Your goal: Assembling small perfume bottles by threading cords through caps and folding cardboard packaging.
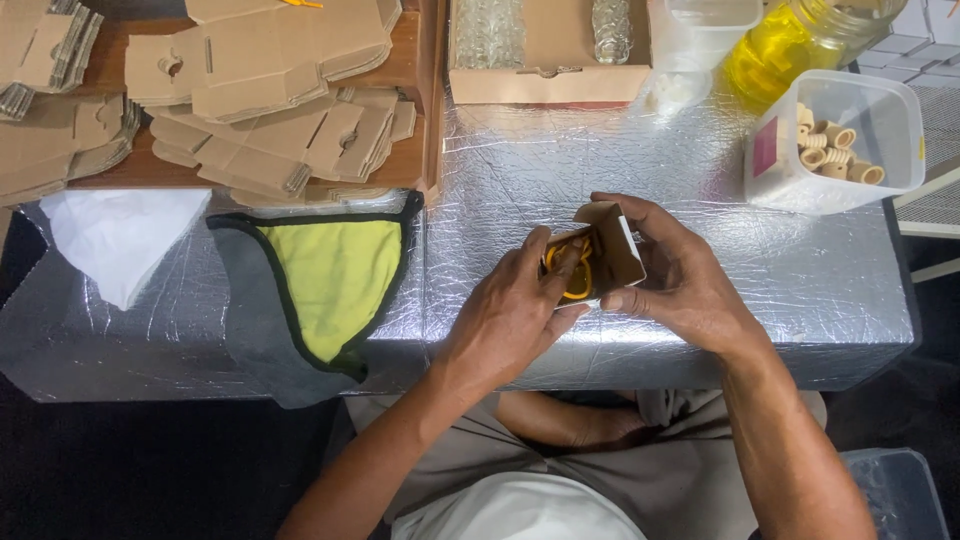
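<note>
Both hands meet over the foil-covered table (700,300), at its near edge. Right hand (680,280) has its grip clenched around a small brown cardboard box (615,250), open end turned toward the left hand. Left hand (515,310) has its grip pinched on a yellow-orange ring-shaped piece (575,275), which sits partly inside the box mouth; how deep it goes cannot be told.

Landmark is the cardboard box. Left of it: a yellow-green cloth with dark trim (335,275) lying on the table, and past that a white sheet (120,240). Up-left: stacks of flat unfolded carton blanks (270,100) on a wooden board. Straight above: an open carton tray (550,50) with clear wrapped items. Up-right: a clear plastic tub of tan rings (835,140) and a jar of yellow liquid (790,40).
</note>
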